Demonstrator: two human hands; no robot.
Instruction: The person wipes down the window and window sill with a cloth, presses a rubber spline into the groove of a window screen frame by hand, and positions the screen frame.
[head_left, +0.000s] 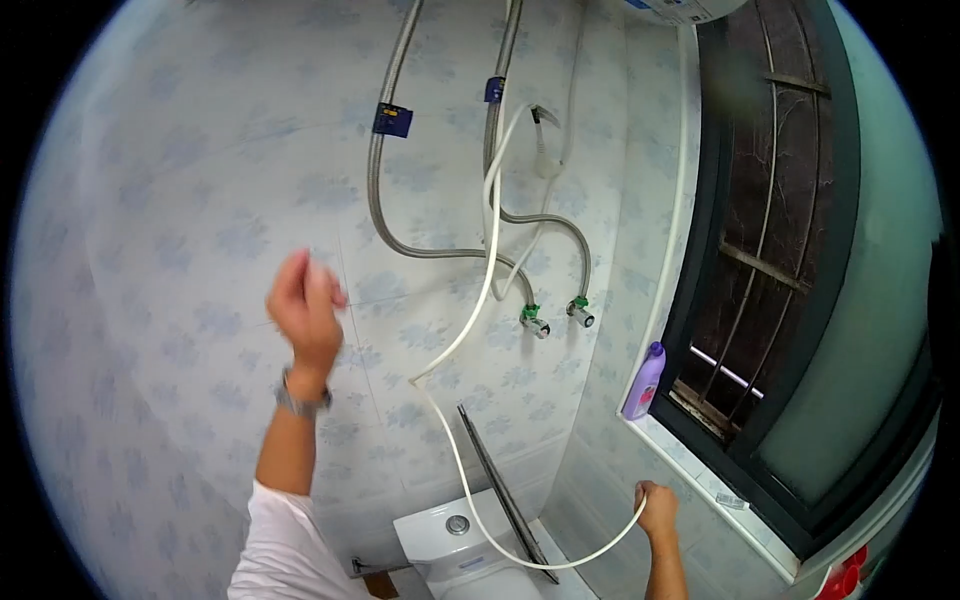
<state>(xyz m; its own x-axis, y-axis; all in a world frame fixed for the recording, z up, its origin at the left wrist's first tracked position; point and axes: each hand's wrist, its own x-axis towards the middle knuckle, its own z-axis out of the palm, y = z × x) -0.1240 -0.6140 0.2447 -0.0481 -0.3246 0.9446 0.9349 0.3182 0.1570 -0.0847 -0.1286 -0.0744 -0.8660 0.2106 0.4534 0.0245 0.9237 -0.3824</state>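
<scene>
My right hand (657, 507), low on the right, is closed around the end of a white cable (465, 470). From there the cable sags in front of the toilet, bends sharply near the wall and climbs to the top of the view. My left hand (308, 305) is raised before the patterned wall on the left, slightly blurred, fingers curled together. Whether anything is inside them cannot be made out. Two braided metal hoses (376, 190) with blue tags run down to valves (536, 324) on the wall, to the right of my left hand.
A white toilet (430, 530) stands below, with a dark metal bar (500, 490) slanting across it. On the window sill stands a purple bottle (645, 382). The barred window (765, 230) fills the right side. A rounded white appliance (690, 8) shows at the top edge.
</scene>
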